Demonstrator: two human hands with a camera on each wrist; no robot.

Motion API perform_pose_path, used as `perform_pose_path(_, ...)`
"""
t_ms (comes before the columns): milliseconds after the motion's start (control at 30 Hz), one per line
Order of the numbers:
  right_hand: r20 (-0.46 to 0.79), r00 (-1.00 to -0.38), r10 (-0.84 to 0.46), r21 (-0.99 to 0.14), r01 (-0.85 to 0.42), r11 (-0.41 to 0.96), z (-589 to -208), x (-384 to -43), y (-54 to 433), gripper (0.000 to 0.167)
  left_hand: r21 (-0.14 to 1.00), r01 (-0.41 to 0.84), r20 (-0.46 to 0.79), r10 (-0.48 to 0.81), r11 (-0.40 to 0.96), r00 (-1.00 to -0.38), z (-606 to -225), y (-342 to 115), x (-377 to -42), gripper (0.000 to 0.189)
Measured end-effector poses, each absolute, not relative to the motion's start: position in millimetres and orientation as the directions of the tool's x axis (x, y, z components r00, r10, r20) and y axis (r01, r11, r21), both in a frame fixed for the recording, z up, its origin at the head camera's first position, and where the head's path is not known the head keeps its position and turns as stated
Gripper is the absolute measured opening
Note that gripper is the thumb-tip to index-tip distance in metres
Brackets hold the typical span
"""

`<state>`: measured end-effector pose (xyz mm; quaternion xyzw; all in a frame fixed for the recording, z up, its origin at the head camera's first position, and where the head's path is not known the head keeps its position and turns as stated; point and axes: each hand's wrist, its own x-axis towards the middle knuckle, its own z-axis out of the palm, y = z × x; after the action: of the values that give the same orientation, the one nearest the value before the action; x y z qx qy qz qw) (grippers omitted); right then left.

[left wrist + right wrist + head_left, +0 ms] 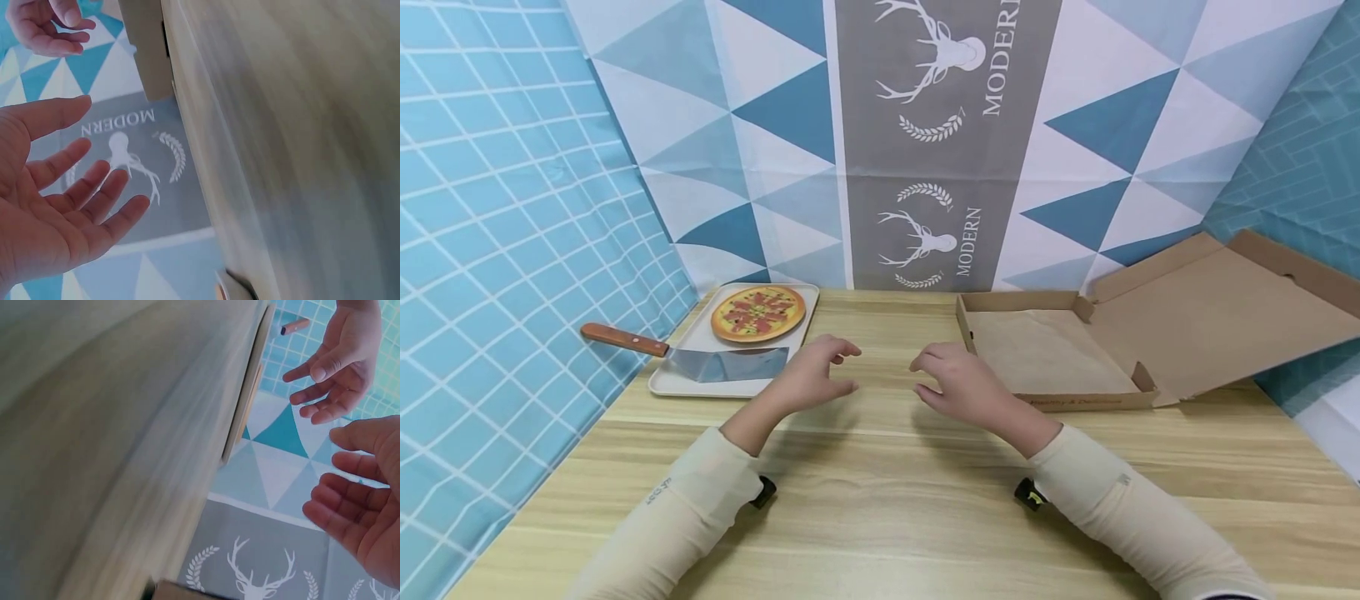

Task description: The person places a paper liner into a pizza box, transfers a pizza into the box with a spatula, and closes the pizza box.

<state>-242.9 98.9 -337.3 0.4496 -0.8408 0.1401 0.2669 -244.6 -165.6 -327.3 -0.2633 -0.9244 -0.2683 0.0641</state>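
Spatula (730, 365) lies across the near end of the tray (697, 333), just left of the left hand, and the pizza (758, 315) sits on that same tray, a bit beyond it. Left hand (814, 372) hovers over the surface (880, 500), relaxed and empty, fingers slightly bent and aimed inward. Right hand (961, 383) pretty much mirrors it, empty too, forearm angled in. Cardboard box (1082, 402) is just right of that one, lid (1217, 317) folded out further right.

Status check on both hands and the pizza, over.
Left hand and right hand empty, above table. Pizza on tray. Spatula beside it, handle past tray's edge. Box open.
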Motion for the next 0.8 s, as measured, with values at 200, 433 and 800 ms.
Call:
perform_pose_path(200,0.544,-0.397,-0.739,-0.026,-0.888,0.458,-339.7,-249.7,83.9,0.022,0.421,0.543,0.280,0.465,0.726,-0.840,-326.5,-183.4,-244.0,0.042)
perform_pose_path(433,0.470,-0.391,-0.791,-0.086,-0.913,0.400,-340.8,-257.7,62.7,0.021,0.344,0.534,0.301,0.448,0.773,-0.842,-325.0,-206.2,-252.8,0.038)
perform_pose_path(800,0.377,-0.322,-0.868,-0.064,-0.945,0.322,-340.4,-274.9,22.1,0.019,0.333,0.460,0.296,0.372,0.823,-0.880,-326.4,-235.4,-261.6,0.039)
